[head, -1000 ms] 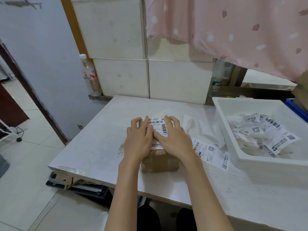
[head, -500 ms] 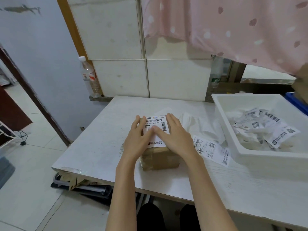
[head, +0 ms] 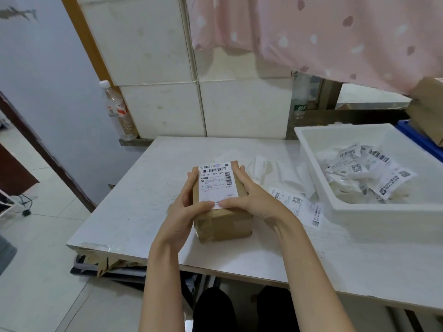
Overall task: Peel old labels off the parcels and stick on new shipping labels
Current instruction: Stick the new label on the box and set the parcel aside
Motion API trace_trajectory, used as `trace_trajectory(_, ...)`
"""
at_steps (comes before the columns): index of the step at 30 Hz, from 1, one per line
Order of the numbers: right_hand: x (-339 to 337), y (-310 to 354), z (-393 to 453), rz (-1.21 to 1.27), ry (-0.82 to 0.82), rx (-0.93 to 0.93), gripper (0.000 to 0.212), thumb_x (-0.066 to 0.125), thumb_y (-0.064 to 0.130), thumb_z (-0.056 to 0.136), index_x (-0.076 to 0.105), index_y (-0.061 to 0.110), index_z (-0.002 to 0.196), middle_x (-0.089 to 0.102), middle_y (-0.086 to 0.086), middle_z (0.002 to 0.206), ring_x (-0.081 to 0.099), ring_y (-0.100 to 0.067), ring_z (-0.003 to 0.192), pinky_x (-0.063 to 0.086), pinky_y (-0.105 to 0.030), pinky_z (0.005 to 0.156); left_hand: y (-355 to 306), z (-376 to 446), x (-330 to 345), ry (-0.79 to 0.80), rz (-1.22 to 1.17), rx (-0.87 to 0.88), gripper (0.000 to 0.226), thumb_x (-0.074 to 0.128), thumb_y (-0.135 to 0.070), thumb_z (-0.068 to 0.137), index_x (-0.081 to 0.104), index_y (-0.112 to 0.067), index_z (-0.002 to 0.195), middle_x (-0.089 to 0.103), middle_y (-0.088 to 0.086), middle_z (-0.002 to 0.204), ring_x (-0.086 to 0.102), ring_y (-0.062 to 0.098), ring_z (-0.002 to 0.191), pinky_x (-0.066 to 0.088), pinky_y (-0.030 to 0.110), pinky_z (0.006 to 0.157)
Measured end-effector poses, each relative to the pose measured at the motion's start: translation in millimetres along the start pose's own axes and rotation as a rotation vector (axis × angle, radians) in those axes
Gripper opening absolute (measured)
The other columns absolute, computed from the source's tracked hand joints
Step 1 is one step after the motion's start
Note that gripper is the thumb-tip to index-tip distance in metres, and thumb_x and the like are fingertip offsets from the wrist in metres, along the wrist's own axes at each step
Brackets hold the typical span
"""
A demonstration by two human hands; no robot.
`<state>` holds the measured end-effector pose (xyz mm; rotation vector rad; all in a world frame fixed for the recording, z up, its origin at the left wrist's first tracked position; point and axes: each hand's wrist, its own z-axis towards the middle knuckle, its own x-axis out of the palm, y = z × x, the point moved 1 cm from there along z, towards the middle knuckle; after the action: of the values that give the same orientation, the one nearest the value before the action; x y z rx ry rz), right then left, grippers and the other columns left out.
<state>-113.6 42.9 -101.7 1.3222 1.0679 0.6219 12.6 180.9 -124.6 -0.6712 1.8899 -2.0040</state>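
I have the brown parcel point(head: 223, 219) between my two hands near the middle of the white worktop point(head: 134, 202), a little toward its near edge. My left hand point(head: 184, 212) wraps the parcel's left side, fingers curled along that side and the thumb pressing down on the near left corner of the shipping label point(head: 218, 185). My right hand point(head: 254, 200) does the same on the right side, its fingers lying along the far right edge and its thumb on the label's near edge, so the two thumbs nearly meet; each grip is closed around the parcel. The label lies flat on the parcel's top face, barcodes toward the far end, and covers most of that face. Brown tape crosses the near face of the parcel. Just right of the parcel a loose label point(head: 297, 207) lies flat on the worktop, and beyond it, farther back, sit some crumpled white backing sheets point(head: 282, 178). At the right stands a white tub point(head: 359, 209) holding a heap of peeled, crumpled labels point(head: 364, 173). A plastic bottle point(head: 117, 111) stands on a ledge at the far left, against the tiled wall, and a pink curtain point(head: 323, 32) hangs above the far right.
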Motion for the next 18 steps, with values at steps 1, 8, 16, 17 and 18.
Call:
trace_trajectory(1, -1.1, -0.6, -1.9, -0.002, 0.023, 0.001, 0.105, 0.079, 0.021, 0.079, 0.007, 0.042, 0.154, -0.009, 0.018, 0.161, -0.003, 0.004, 0.146, 0.017, -0.021, 0.110, -0.4, -0.9, 1.1, 0.022, -0.016, 0.002, 0.095, 0.078, -0.016, 0.063, 0.040, -0.041, 0.146, 0.043, -0.014, 0.151, 0.044, 0.011, 0.137, 0.048, 0.031, 0.104)
trace_trajectory(8, 8.1, 2.9, -4.9, 0.072, -0.045, 0.020, 0.100, 0.086, 0.027, 0.066, 0.030, 0.046, 0.147, 0.011, 0.014, 0.162, 0.019, -0.006, 0.146, 0.025, -0.033, 0.118, -2.3, -4.0, 10.9, -0.078, -0.107, -0.024, 0.096, 0.073, -0.005, 0.073, 0.029, -0.043, 0.149, 0.061, -0.013, 0.135, 0.059, 0.012, 0.122, 0.055, 0.023, 0.083)
trace_trajectory(16, 3.3, -1.0, -5.8, 0.243, -0.053, 0.040, 0.092, 0.080, 0.013, 0.072, 0.033, 0.049, 0.143, 0.052, 0.017, 0.131, 0.054, -0.006, 0.118, 0.044, -0.032, 0.105, -4.2, -6.8, 16.0, -0.203, 0.001, -0.043, 0.102, 0.074, -0.014, 0.064, 0.027, -0.031, 0.153, 0.060, -0.015, 0.131, 0.059, 0.006, 0.119, 0.051, 0.024, 0.089)
trace_trajectory(17, 3.1, -2.0, -7.7, 0.253, -0.089, 0.048, 0.092, 0.079, 0.010, 0.075, 0.030, 0.046, 0.145, 0.052, 0.021, 0.124, 0.055, -0.002, 0.113, 0.044, -0.030, 0.104, -4.7, -6.6, 16.3, -0.243, 0.025, -0.080, 0.107, 0.075, -0.018, 0.061, 0.023, -0.028, 0.154, 0.056, -0.015, 0.134, 0.057, 0.004, 0.120, 0.049, 0.025, 0.091)
trace_trajectory(18, 2.8, -2.4, -9.7, 0.240, -0.128, 0.066, 0.091, 0.079, 0.012, 0.077, 0.028, 0.042, 0.146, 0.049, 0.025, 0.121, 0.053, 0.002, 0.110, 0.042, -0.028, 0.103, -5.7, -6.5, 15.7, -0.283, 0.058, -0.130, 0.113, 0.078, -0.025, 0.056, 0.021, -0.026, 0.155, 0.051, -0.012, 0.139, 0.053, 0.005, 0.125, 0.047, 0.028, 0.097)
